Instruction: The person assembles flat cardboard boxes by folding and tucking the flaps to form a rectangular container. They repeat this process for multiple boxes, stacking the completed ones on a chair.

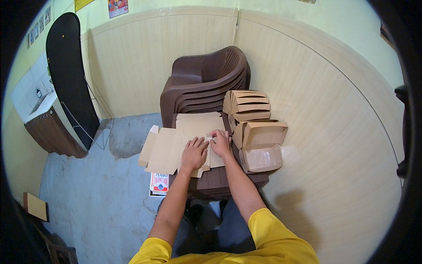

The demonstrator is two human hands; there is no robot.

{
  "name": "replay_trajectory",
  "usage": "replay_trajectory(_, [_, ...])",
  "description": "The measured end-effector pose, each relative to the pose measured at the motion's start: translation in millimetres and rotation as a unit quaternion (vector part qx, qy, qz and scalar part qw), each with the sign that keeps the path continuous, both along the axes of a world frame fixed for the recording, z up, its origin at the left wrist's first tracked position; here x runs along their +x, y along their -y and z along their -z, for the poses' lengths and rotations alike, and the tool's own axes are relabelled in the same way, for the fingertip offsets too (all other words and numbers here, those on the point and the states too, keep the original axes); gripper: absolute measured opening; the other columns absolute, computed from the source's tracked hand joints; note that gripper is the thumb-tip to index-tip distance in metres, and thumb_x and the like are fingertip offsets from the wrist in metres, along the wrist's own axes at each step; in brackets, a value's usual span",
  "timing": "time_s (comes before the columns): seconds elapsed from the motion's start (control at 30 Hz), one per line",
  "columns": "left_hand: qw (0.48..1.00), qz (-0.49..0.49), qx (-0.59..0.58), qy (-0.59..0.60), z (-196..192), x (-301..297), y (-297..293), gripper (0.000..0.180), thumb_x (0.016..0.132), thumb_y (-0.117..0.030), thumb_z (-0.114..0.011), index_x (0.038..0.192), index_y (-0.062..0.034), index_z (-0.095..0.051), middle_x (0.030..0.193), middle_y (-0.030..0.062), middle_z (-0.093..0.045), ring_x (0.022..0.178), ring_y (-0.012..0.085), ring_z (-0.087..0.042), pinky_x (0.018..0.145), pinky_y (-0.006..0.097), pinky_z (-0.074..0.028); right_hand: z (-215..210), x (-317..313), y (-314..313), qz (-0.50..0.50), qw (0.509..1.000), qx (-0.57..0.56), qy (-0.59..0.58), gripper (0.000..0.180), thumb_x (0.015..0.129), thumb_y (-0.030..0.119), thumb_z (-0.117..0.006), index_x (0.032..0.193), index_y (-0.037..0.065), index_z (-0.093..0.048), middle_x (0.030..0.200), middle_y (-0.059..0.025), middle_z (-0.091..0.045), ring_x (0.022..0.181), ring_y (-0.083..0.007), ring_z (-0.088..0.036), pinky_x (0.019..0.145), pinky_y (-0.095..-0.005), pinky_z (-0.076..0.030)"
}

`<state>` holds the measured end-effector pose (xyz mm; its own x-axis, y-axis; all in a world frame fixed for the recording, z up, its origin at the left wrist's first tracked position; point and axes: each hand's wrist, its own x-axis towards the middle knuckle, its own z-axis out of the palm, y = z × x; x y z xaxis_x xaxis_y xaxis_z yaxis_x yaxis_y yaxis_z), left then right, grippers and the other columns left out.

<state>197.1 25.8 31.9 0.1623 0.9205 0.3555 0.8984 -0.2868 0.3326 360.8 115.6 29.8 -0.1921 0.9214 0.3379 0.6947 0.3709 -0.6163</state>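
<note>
A flat brown cardboard box blank (198, 124) lies unfolded in front of me, with side flaps and cut tabs. It rests on a dark brown plastic surface (206, 182) that looks like stacked seats. My left hand (194, 154) lies on the middle of the blank, palm down, fingers stretched forward. Beside it, my right hand (220, 142) has its fingers bent and pinched on a small pale tab of the blank. The fingertips partly hide that tab.
Folded cardboard boxes (248, 105) stand to the right, and an open box (262, 156) sits nearer. Stacked brown plastic chairs (204, 79) are behind. Printed card boxes (159, 184) lie at the near left. A tall black board (68, 75) leans by a sink cabinet (55, 130).
</note>
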Motion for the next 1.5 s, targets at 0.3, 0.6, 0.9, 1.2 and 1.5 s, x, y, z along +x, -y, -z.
replay_trajectory(0.3, [0.993,-0.05,-0.041,0.096,-20,3,0,0.065,0.09,-0.037,-0.066,0.151,-0.016,-0.06,0.157,0.0096,-0.055,0.149,0.0313,-0.045,0.125,0.049,-0.033,6,5,6,-0.077,0.988,0.129,-0.044,0.016,0.078,0.01,-0.076,0.093,0.014,-0.08,0.1,0.0004,-0.079,0.114,-0.0287,-0.063,0.099,-0.0442,-0.048])
replay_trajectory(0.6, [0.998,-0.056,-0.009,-0.015,-13,10,-2,0.066,0.092,-0.041,-0.059,0.152,-0.0129,-0.059,0.156,0.0096,-0.055,0.148,0.0291,-0.045,0.123,0.047,-0.034,-4,0,13,-0.029,0.997,0.065,0.038,0.031,0.086,0.012,-0.067,0.11,0.017,-0.086,0.123,-0.0083,-0.065,0.124,-0.0287,-0.056,0.107,-0.045,-0.046])
replay_trajectory(0.9, [0.998,-0.057,0.019,-0.018,-11,11,-1,0.063,0.092,-0.039,-0.06,0.149,-0.0116,-0.062,0.154,0.0102,-0.057,0.145,0.0298,-0.047,0.12,0.047,-0.037,6,-2,9,-0.01,0.993,0.111,0.041,0.028,0.087,0.008,-0.066,0.105,0.014,-0.087,0.129,-0.0127,-0.062,0.123,-0.032,-0.058,0.103,-0.0478,-0.049])
replay_trajectory(1.2, [0.993,-0.108,0.015,0.035,-11,10,-4,0.088,0.085,-0.044,-0.071,0.161,-0.0111,-0.041,0.157,0.0222,-0.049,0.148,0.0405,-0.041,0.124,0.05,-0.034,9,-7,0,0.051,0.993,0.072,0.075,0.025,0.085,0.011,-0.066,0.105,0.002,-0.078,0.127,-0.0166,-0.063,0.12,-0.0383,-0.059,0.101,-0.0474,-0.05])
replay_trajectory(1.5, [0.969,-0.175,-0.085,0.151,-20,-31,-44,0.101,0.077,-0.033,-0.092,0.159,-0.0048,-0.041,0.152,0.0266,-0.049,0.137,0.0476,-0.051,0.115,0.052,-0.046,-13,-5,19,-0.026,0.992,0.093,0.086,0.045,0.095,0.023,-0.073,0.138,0.015,-0.066,0.129,-0.0095,-0.064,0.129,-0.031,-0.055,0.108,-0.0482,-0.042])
